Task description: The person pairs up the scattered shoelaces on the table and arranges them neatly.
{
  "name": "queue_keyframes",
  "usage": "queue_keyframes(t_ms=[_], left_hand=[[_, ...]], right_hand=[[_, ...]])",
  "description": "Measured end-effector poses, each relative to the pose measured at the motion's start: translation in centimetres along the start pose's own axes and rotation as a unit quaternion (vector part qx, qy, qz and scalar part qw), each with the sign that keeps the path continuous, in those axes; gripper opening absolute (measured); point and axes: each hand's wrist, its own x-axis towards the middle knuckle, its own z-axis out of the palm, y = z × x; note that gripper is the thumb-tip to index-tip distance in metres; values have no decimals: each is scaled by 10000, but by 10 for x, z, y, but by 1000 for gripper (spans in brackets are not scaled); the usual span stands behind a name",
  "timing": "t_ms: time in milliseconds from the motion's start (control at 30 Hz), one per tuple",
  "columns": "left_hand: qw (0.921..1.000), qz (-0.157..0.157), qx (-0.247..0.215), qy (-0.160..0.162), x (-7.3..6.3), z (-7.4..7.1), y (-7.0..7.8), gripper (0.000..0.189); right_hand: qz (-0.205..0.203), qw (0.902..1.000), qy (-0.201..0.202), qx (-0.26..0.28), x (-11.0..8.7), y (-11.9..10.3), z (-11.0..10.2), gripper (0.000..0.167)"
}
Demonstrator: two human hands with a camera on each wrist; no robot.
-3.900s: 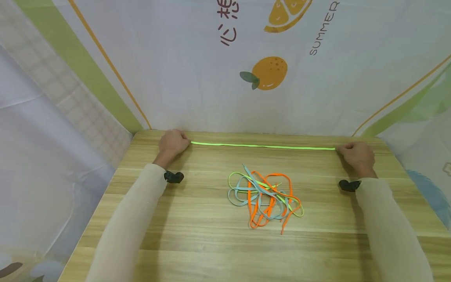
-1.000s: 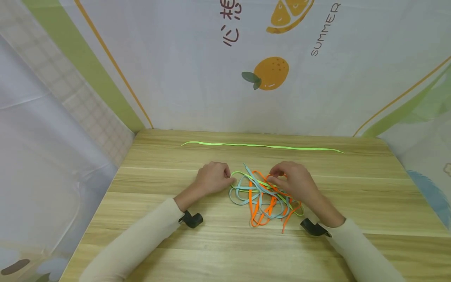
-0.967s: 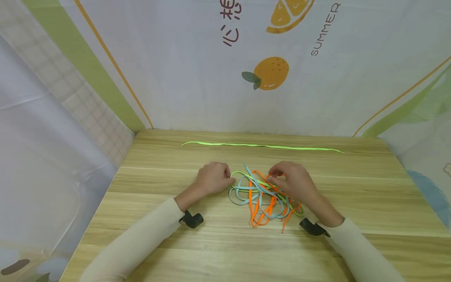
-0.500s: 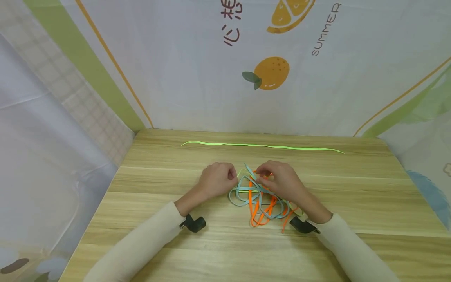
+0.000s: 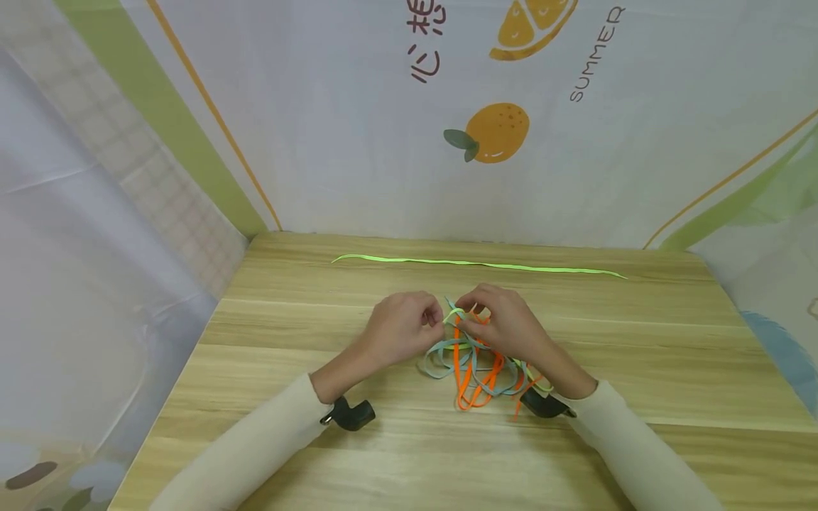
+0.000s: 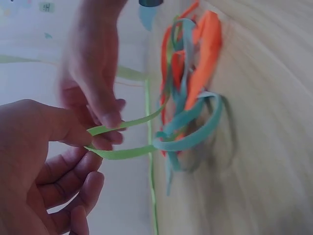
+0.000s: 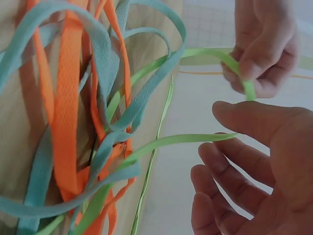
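Over the tangle of shoelaces, my left hand point(image 5: 404, 330) pinches a lime-green shoelace point(image 6: 127, 154) between thumb and forefinger, drawing it up in a loop. Close by on the right, my right hand point(image 5: 514, 328) has its thumb and forefinger apart, with the loop passing behind the thumb in the right wrist view. Lower down in the pile lie an orange shoelace point(image 7: 68, 98) and a pale blue shoelace point(image 7: 151, 88), their strands crossing the green one. Another lime-green shoelace point(image 5: 479, 265) stretches nearly straight along the table's back; its two ends bend slightly.
The wooden table point(image 5: 396, 454) meets a white curtain point(image 5: 358, 142) printed with fruit and lettering at its back edge. More curtain hangs at both sides. Black wrist cameras point(image 5: 350, 413) sit at the sleeve cuffs.
Both hands have let go of the green shoelace at the back and come to the pile. The right hand has since moved left, and a green loop now rises from the tangle.
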Motion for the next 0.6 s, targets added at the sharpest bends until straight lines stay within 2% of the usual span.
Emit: queue_keyframes(t_ms=[267, 600], left_hand=[[9984, 303, -142, 457, -1, -16, 12, 7], [9944, 540, -288, 859, 6, -38, 26, 5]], right_hand=[[116, 9997, -128, 189, 0, -1, -4, 17], [37, 9970, -298, 714, -3, -1, -11, 11]])
